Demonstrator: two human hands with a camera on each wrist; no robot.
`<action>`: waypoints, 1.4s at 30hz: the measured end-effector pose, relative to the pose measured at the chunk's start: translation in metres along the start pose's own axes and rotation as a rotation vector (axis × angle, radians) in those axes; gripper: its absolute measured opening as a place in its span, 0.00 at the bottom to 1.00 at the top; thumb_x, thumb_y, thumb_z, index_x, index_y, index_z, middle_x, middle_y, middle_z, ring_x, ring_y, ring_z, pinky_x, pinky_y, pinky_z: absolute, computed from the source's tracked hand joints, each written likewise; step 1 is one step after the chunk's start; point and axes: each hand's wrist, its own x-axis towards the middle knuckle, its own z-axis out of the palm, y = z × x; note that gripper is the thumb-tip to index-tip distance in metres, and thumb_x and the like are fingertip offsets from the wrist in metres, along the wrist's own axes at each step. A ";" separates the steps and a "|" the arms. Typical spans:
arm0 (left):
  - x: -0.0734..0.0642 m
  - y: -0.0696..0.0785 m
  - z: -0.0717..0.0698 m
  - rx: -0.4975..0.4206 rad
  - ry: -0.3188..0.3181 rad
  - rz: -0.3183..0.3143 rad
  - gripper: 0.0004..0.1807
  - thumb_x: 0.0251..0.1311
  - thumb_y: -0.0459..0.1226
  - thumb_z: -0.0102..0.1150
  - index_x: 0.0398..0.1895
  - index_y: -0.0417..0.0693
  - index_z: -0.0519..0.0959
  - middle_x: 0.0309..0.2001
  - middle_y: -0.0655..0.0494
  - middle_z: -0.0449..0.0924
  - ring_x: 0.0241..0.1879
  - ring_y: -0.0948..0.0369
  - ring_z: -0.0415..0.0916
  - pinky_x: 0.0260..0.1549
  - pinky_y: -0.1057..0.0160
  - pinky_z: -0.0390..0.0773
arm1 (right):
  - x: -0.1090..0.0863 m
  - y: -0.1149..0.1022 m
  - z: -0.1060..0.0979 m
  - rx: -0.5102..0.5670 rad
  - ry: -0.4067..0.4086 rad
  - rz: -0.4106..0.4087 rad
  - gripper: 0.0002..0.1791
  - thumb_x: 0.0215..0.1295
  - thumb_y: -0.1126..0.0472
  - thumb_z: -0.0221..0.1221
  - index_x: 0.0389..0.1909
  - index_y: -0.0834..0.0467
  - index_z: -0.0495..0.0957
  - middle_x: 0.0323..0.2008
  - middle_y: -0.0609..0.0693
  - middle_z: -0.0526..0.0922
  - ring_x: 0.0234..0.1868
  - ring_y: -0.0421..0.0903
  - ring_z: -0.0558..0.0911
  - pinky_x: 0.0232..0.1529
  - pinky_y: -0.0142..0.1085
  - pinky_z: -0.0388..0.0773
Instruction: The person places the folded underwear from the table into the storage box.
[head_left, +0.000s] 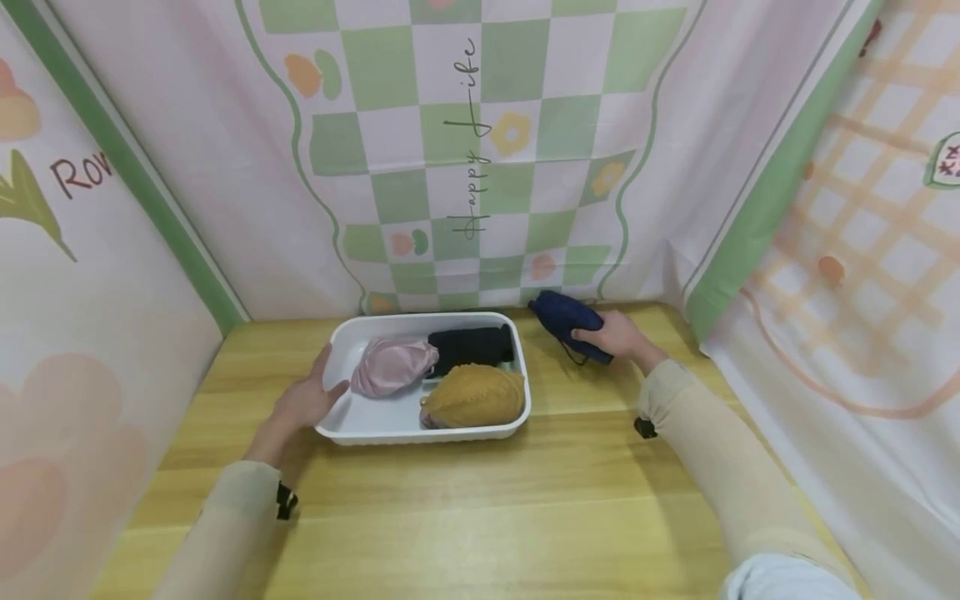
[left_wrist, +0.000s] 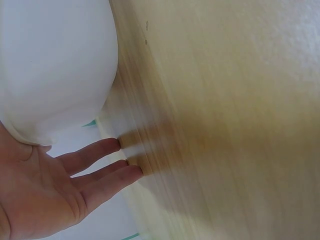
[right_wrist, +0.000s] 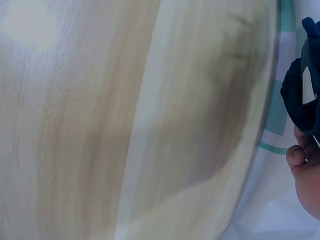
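My right hand (head_left: pixel 617 337) grips a dark blue cloth bundle (head_left: pixel 564 315) with a thin dark cord, held at the table's back right. In the right wrist view, a white label shows on the blue bundle (right_wrist: pixel 295 97), above the curled fingers. My left hand (head_left: pixel 300 402) is at the left end of a white tray (head_left: pixel 420 436), its thumb over the rim. The left wrist view has the other fingers (left_wrist: pixel 107 187) stretched out beside the tray's outer wall. Inside the tray lie a pink satiny cloth bundle (head_left: pixel 386 368), a black folded one (head_left: pixel 468 346) and a mustard one (head_left: pixel 476 396).
A wooden table (head_left: pixel 480 508) lies beneath everything. Close behind the tray hangs a checked green-and-white curtain (head_left: pixel 480 192). More patterned cloth hangs along the left (head_left: pixel 82 350) and right (head_left: pixel 847 333) sides.
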 end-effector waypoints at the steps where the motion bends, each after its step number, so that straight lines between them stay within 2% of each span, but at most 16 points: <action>1: 0.000 0.000 0.000 0.000 0.000 0.001 0.47 0.74 0.58 0.39 0.80 0.51 0.25 0.61 0.22 0.71 0.48 0.32 0.79 0.43 0.40 0.79 | 0.000 -0.001 -0.001 0.003 0.004 -0.005 0.48 0.62 0.31 0.58 0.66 0.67 0.70 0.60 0.72 0.77 0.60 0.68 0.76 0.61 0.59 0.72; 10: 0.001 -0.003 0.000 0.004 -0.004 -0.003 0.48 0.74 0.58 0.39 0.80 0.50 0.26 0.61 0.22 0.70 0.47 0.33 0.79 0.40 0.41 0.79 | 0.000 -0.014 -0.006 0.028 0.004 -0.024 0.50 0.61 0.29 0.57 0.70 0.65 0.68 0.63 0.71 0.75 0.63 0.69 0.74 0.62 0.60 0.72; 21: 0.001 -0.002 0.001 -0.011 -0.004 -0.003 0.47 0.74 0.58 0.40 0.80 0.50 0.27 0.62 0.21 0.69 0.49 0.32 0.79 0.44 0.40 0.79 | -0.001 -0.038 -0.018 0.039 -0.011 -0.043 0.46 0.61 0.30 0.58 0.62 0.66 0.74 0.53 0.69 0.83 0.54 0.63 0.82 0.56 0.56 0.77; 27: -0.001 -0.003 0.001 -0.012 -0.017 -0.008 0.48 0.74 0.58 0.39 0.80 0.50 0.25 0.62 0.21 0.69 0.49 0.32 0.79 0.45 0.40 0.79 | -0.002 -0.050 -0.022 0.044 -0.013 -0.073 0.49 0.62 0.31 0.58 0.68 0.68 0.68 0.58 0.72 0.79 0.58 0.66 0.79 0.59 0.58 0.74; 31: -0.001 -0.003 0.001 -0.012 -0.019 -0.010 0.48 0.74 0.58 0.39 0.80 0.51 0.24 0.63 0.21 0.68 0.49 0.32 0.78 0.44 0.39 0.79 | 0.000 -0.055 -0.023 0.046 -0.011 -0.079 0.49 0.62 0.30 0.58 0.70 0.65 0.67 0.58 0.70 0.79 0.58 0.65 0.79 0.59 0.57 0.75; 37: 0.001 -0.002 0.002 -0.010 -0.013 -0.018 0.47 0.74 0.58 0.39 0.80 0.52 0.25 0.63 0.21 0.68 0.50 0.32 0.78 0.44 0.40 0.79 | 0.003 -0.064 -0.024 0.040 0.014 -0.114 0.43 0.61 0.33 0.60 0.65 0.63 0.73 0.53 0.66 0.84 0.52 0.60 0.83 0.55 0.53 0.77; 42: 0.002 -0.002 0.002 -0.013 -0.015 -0.019 0.47 0.74 0.58 0.39 0.80 0.51 0.27 0.63 0.21 0.68 0.50 0.33 0.79 0.43 0.41 0.79 | 0.005 -0.072 -0.024 0.039 0.027 -0.141 0.35 0.61 0.34 0.61 0.56 0.59 0.79 0.47 0.60 0.87 0.47 0.55 0.84 0.52 0.50 0.79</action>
